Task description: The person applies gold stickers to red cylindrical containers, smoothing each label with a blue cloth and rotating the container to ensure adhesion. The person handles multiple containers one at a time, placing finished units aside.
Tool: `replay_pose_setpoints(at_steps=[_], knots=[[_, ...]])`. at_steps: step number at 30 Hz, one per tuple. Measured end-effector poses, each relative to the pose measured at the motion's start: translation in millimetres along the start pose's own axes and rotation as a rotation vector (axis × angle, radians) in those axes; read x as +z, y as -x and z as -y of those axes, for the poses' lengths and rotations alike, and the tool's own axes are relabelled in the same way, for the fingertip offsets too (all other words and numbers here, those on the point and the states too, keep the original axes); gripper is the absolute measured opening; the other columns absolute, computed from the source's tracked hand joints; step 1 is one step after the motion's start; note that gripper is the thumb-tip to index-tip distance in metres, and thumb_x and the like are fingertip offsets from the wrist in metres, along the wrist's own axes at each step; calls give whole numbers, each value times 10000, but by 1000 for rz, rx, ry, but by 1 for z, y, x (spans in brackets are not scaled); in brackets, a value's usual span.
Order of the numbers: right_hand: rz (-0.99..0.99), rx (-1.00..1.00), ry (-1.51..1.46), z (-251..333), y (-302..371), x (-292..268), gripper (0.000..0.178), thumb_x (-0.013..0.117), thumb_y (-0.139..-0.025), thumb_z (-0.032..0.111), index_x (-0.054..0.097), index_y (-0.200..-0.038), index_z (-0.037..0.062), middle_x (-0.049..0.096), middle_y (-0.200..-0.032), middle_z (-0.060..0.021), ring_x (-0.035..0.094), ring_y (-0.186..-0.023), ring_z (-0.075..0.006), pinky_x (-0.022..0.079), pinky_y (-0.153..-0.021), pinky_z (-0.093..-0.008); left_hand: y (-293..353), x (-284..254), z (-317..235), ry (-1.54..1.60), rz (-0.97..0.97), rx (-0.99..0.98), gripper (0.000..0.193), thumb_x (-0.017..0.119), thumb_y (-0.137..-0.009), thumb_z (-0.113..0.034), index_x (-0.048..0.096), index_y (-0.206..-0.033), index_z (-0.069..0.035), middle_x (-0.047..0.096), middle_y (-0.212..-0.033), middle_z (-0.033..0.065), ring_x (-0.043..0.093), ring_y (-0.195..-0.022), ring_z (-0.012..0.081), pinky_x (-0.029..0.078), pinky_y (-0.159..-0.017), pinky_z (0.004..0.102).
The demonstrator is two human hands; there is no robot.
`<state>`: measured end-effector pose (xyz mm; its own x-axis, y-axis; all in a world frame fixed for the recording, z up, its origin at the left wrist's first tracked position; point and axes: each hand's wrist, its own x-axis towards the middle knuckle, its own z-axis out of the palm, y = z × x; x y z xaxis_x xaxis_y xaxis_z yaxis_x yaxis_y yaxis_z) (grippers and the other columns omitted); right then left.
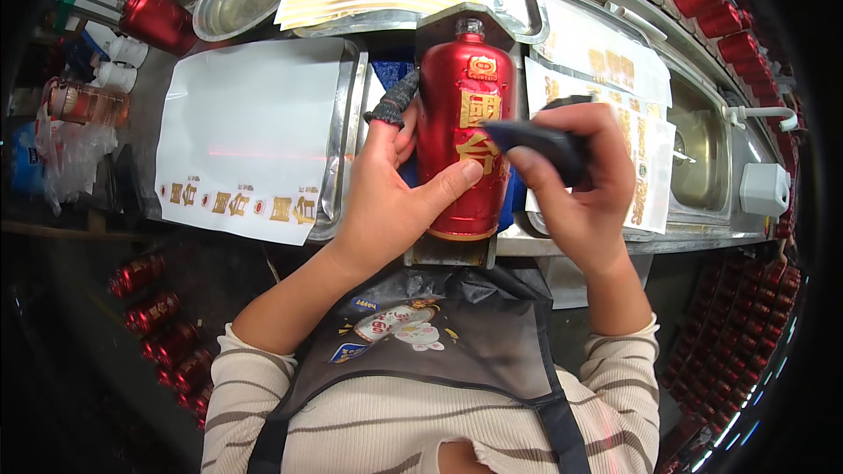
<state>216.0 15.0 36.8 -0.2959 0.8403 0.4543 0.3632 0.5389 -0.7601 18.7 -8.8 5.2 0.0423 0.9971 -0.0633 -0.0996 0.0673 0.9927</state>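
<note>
One red bottle (441,123) lay with neck (470,28) far; the left hand (391,180) clasped its left side, the right hand (587,189) pinched a dark tool (546,145).

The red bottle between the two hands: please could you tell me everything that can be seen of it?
The red bottle has a shiny, metallic-looking body, rounded shoulders, a glassy-looking neck without visible cap, and a gold-coloured lower edge. A small gold emblem sits above large gold characters. It appears to lie face up in a metal holder, its neck at the far end. The left hand holds it, thumb on its front; the right hand holds a dark tool at the characters, though contact is unclear.
</note>
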Motion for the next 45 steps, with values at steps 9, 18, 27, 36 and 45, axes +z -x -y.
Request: replay_pose_setpoints(at_steps=[9, 18, 27, 36, 45], knots=[[66, -294, 134, -9, -49, 8, 272, 747, -745, -8, 648, -996, 25, 682, -920, -133, 674, -828, -321, 549, -725, -365, -1, -1, 8, -58, -21, 13, 524, 833, -820, -180, 429, -1048, 63, 611, -1203, 254, 605, -1142, 219, 469, -1003, 349], [40, -552, 223, 2, 15, 18, 299, 737, -657, 89, 708, -954, 86, 574, -770, -30, 602, -741, -226, 518, -621, -338, 7, -13, 8, 370, 0, -16, 683, 644, -959, -114, 252, -1490, 61, 409, -1497, 256, 421, -1382, 260, 340, -1137, 380], [-514, 613, -458, -21, 42, 29, 239, 730, -875, 26, 579, -1058, -6, 630, -943, -42, 600, -832, -75, 499, -709, -221, 4, 11, 8, 49, -13, 109, 626, 679, -944, -117, 345, -1443, 59, 506, -1402, 188, 516, -1264, 206, 412, -1071, 343], [-470, 428, -424, -10, 45, 29, 246, 729, -886, 58, 566, -1064, 9, 636, -919, -42, 594, -811, -66, 491, -701, -203, -4, -19, 1, -1012, 99, 706, 380, 697, -912, -336, 716, -1189, -77, 375, -1512, 301, 424, -1358, 434, 220, -1129, 565], [-508, 617, -606, -22, 39, 23, 190, 696, -904, 71, 575, -1039, 17, 606, -891, -2, 541, -756, -50, 446, -713, -183, -15, -19, -15, -1212, 279, 824, 335, 632, -883, -488, 784, -919, -191, 356, -1549, 236, 332, -1389, 506, 138, -1102, 694]])
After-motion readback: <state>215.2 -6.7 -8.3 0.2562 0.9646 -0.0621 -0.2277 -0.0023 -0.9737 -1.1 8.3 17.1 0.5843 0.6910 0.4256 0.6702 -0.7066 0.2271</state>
